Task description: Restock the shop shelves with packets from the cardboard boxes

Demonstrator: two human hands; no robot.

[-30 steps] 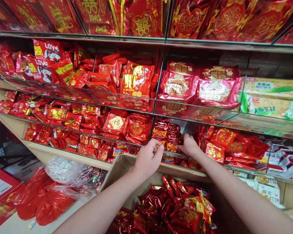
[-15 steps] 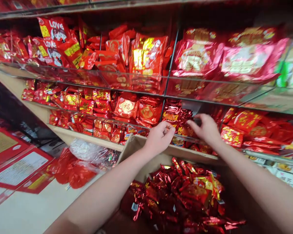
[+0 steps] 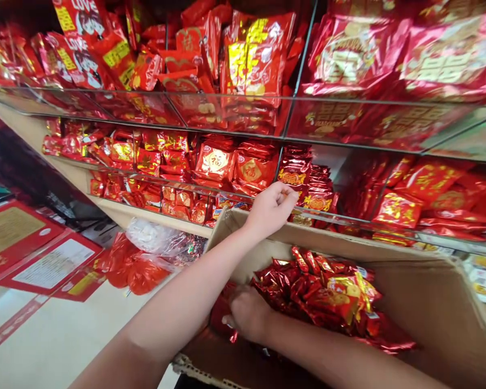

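My left hand (image 3: 272, 209) is at the front edge of the lower shelf, just above the far rim of an open cardboard box (image 3: 413, 267). Its fingers are curled in, and I cannot see whether anything is between them. Close beyond it, rows of dark red foil snack packets (image 3: 318, 189) stand on the shelf. My right hand (image 3: 249, 314) is down inside the box at its left side, fingers bent among the packets there. What those fingers hold is hidden. A heap of red and gold foil packets (image 3: 340, 297) fills the middle of the box.
The upper shelf holds larger red bags (image 3: 255, 59) and pink bags (image 3: 348, 51) behind a clear front strip (image 3: 235, 111). More red packets (image 3: 400, 208) lie to the right. At the left are red plastic bags (image 3: 140, 270) and flattened red cartons (image 3: 44, 259) on the pale floor.
My right hand has left the shelf and dropped into the box, to the left of the heap. My left hand stays by the shelf edge. The view has tipped down.
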